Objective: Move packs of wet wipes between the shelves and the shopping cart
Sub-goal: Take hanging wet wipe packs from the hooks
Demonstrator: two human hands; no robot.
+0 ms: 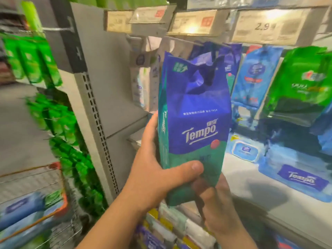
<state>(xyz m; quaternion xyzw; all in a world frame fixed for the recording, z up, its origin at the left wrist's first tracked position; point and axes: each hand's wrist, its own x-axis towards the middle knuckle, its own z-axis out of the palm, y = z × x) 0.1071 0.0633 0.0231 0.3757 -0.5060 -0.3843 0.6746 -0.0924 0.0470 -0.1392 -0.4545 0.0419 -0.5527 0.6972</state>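
Observation:
A tall blue and green Tempo pack (195, 112) stands upright in front of the shelf, its handle hole at the top close to a metal hanging hook (181, 41). My left hand (158, 169) grips its lower left side, thumb across the green bottom part. Below the pack, my right hand (215, 207) holds its bottom end from underneath, fingers curled round it. The shopping cart (53, 209) shows at the lower left with blue wipe packs (19, 211) inside.
Blue packs (258, 76) and a green pack (301, 83) hang to the right. Flat Tempo wipe packs (301, 178) lie on the white shelf (255, 193). Price tags (265, 27) line the rail above. Green packs (32, 58) fill the left shelving beside a grey upright (97, 112).

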